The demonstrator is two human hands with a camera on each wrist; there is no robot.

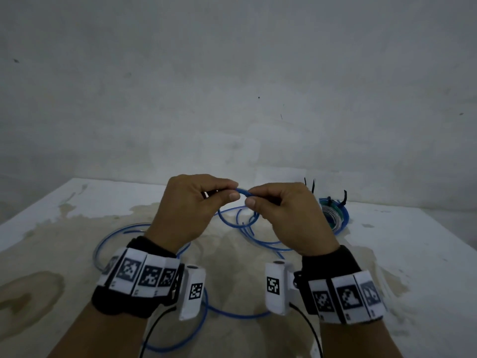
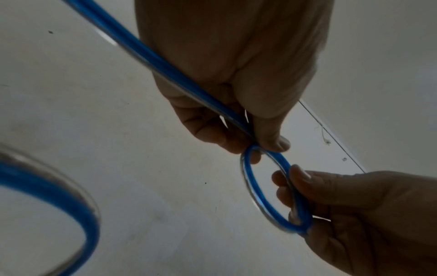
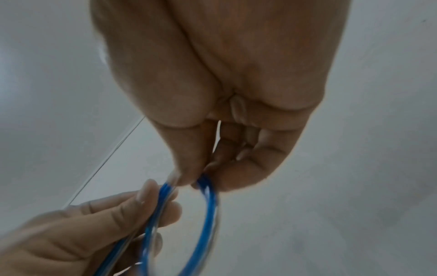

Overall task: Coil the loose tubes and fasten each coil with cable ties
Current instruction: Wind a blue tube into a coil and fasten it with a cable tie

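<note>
A long loose blue tube (image 1: 232, 315) sprawls in loops over the stained white table (image 1: 413, 254). Both hands are raised above its middle and hold a small loop of the tube (image 1: 241, 192) between them. My left hand (image 1: 196, 202) pinches one side of the loop (image 2: 250, 186) with thumb and fingers, and the tube runs on past its palm. My right hand (image 1: 281, 210) pinches the other side of the loop (image 3: 208, 205) with thumb and forefinger. The other fingers of both hands are curled in.
A finished coil (image 1: 333, 215) of blue and clear tubing lies at the far right of the table, with black cable ties (image 1: 344, 197) sticking up from it. A bare grey wall (image 1: 232, 86) stands behind the table. Black cords hang from both wristbands.
</note>
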